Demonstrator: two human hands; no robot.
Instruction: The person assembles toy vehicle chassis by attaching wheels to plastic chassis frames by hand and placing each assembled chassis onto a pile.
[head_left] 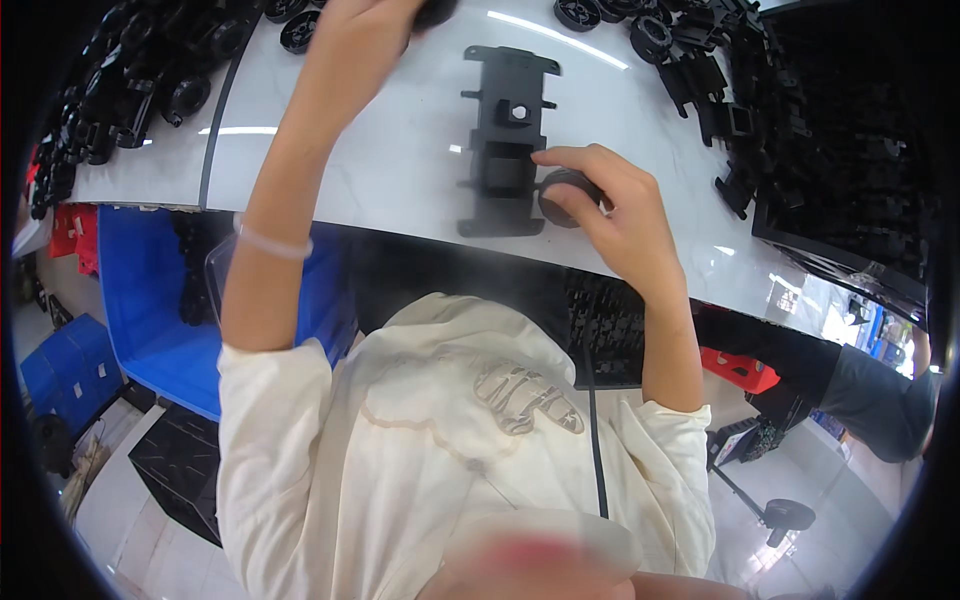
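A long black plastic bracket (512, 150) lies on the white table, with side tabs and a small square hole. Beside its right edge, my right hand (625, 205) curls thumb and fingers around a black round part (570, 196). The index fingertip reaches the bracket's edge. My left hand (375, 35) is stretched toward the far side and smeared by motion. Its fingers are cut off by the top edge. A dark rounded part (434, 12) shows against that hand; whether it is gripped is hidden.
Black wheel-like parts (300, 32) lie near my left forearm. Heaps of black plastic parts (150, 85) cover the far left, and more parts (700, 75) the far right. A black crate (850, 150) stands right. A blue bin (150, 300) sits below the table's left edge. Someone's dark sleeve (880, 400) shows right.
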